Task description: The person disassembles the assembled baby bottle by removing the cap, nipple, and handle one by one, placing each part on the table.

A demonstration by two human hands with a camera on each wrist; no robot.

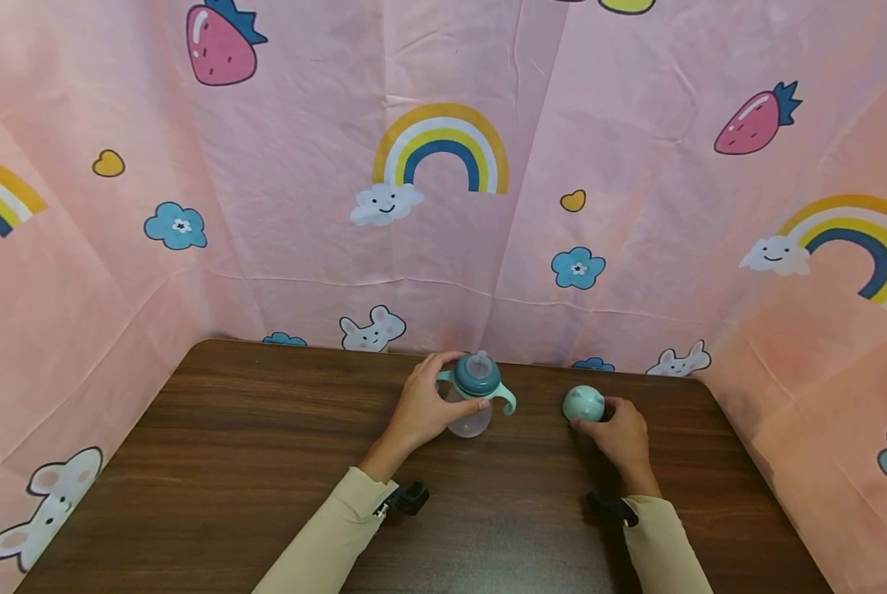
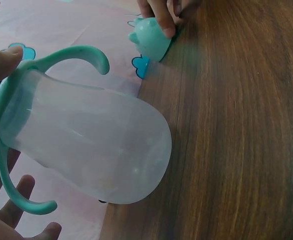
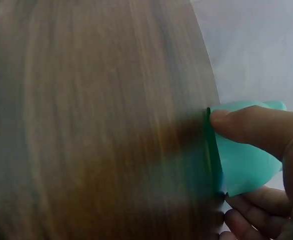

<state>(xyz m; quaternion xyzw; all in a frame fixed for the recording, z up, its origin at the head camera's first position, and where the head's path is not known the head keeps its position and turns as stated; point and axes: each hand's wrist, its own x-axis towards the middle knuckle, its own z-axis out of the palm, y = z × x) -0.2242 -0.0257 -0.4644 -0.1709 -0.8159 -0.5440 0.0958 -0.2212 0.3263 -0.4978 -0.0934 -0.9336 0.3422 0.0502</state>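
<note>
A clear baby bottle (image 1: 470,422) with a dark teal collar, a see-through nipple and two mint green side handles stands out near the back of the table. My left hand (image 1: 422,404) grips it around the collar, thumb in front and fingers behind. In the left wrist view the bottle's translucent body (image 2: 96,140) tilts across the picture, its base close over the wood. To the right, my right hand (image 1: 623,433) pinches a mint green domed cap (image 1: 583,403) with small ear-like bumps. The right wrist view shows the thumb (image 3: 251,125) along the cap's side near its rim.
The dark brown wooden table (image 1: 250,470) runs back to a pink cloth (image 1: 302,206) printed with rainbows, strawberries and animals, which hangs behind and along both sides. Black wrist straps with cameras (image 1: 412,497) sit over beige sleeves (image 1: 332,536).
</note>
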